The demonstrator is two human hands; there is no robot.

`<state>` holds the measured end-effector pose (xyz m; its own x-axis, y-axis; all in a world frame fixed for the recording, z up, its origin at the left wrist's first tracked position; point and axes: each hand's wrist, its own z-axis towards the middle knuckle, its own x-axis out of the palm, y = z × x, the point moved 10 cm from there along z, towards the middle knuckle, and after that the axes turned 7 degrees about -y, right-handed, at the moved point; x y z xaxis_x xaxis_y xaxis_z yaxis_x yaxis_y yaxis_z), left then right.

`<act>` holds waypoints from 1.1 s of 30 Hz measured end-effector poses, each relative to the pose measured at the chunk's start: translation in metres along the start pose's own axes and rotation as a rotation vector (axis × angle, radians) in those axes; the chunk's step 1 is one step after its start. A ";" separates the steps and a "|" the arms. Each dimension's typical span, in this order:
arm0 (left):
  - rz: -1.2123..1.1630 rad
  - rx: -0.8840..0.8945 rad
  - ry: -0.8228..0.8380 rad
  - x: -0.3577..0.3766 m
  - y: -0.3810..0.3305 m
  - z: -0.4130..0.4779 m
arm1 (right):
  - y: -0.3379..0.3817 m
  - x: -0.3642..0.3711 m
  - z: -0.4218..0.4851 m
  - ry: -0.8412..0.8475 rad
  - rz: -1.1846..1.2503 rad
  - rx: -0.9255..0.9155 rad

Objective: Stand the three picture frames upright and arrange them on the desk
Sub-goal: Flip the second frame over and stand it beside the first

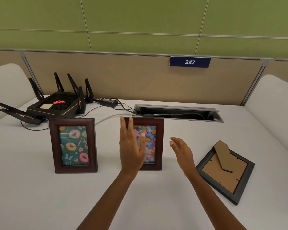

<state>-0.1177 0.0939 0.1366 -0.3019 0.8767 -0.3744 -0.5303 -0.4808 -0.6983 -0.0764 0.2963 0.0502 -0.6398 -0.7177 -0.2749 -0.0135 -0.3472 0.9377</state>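
Note:
Two dark-brown wooden frames stand upright on the white desk [40, 196]. The doughnut-picture frame [73, 145] is on the left. The flower-picture frame [152, 143] is in the middle, its left part hidden behind my left hand [131, 146]. That hand is open, fingers up, in front of the frame; contact cannot be told. My right hand [181, 151] hovers open just right of the flower frame, holding nothing. A third frame, black [225, 173], lies face down at the right, cardboard back up with its stand flap raised.
A black router [56, 104] with several antennas sits at the back left, with a power brick [109, 101] and cables trailing into an open cable tray slot [178, 112]. A beige partition with a "247" sign [189, 62] closes the back.

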 end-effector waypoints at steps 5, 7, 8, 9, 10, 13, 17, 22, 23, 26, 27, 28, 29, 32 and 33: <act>0.145 0.373 0.119 0.033 -0.055 -0.034 | -0.011 -0.053 -0.009 -0.160 -0.151 -0.049; 0.116 0.384 0.208 0.051 -0.066 -0.050 | -0.016 -0.070 -0.014 -0.193 -0.234 -0.061; 0.075 0.377 0.255 0.060 -0.070 -0.057 | -0.019 -0.078 -0.016 -0.203 -0.287 -0.069; 0.031 0.362 0.302 0.070 -0.073 -0.066 | -0.021 -0.086 -0.017 -0.212 -0.350 -0.073; -0.004 0.333 0.360 0.081 -0.073 -0.074 | -0.025 -0.093 -0.018 -0.219 -0.416 -0.066; -0.002 0.180 0.582 0.123 -0.061 -0.101 | -0.041 -0.116 -0.025 -0.237 -0.594 0.010; 0.074 -0.042 0.851 0.167 -0.040 -0.133 | -0.064 -0.139 -0.036 -0.222 -0.747 0.092; 0.026 -0.238 1.004 0.192 -0.037 -0.158 | -0.084 -0.171 -0.053 -0.303 -0.675 0.266; 0.018 -0.249 1.017 0.195 -0.038 -0.161 | -0.089 -0.175 -0.057 -0.308 -0.676 0.290; 0.057 -0.208 1.026 0.203 -0.045 -0.165 | -0.100 -0.180 -0.067 -0.274 -0.721 0.341; 0.071 -0.193 1.021 0.204 -0.047 -0.165 | -0.102 -0.180 -0.068 -0.256 -0.741 0.339; 0.077 -0.186 1.009 0.205 -0.050 -0.165 | -0.103 -0.180 -0.069 -0.244 -0.753 0.331; 0.081 -0.178 0.994 0.206 -0.053 -0.164 | -0.103 -0.180 -0.069 -0.242 -0.752 0.322; 0.101 -0.190 0.961 0.209 -0.058 -0.161 | -0.103 -0.181 -0.071 -0.260 -0.680 0.314; 0.097 -0.218 0.973 0.210 -0.059 -0.161 | -0.103 -0.181 -0.071 -0.268 -0.645 0.313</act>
<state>-0.0219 0.3087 0.0005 0.4949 0.5091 -0.7042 -0.3519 -0.6235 -0.6981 0.0953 0.4189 -0.0119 -0.5953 -0.2465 -0.7648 -0.6389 -0.4319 0.6365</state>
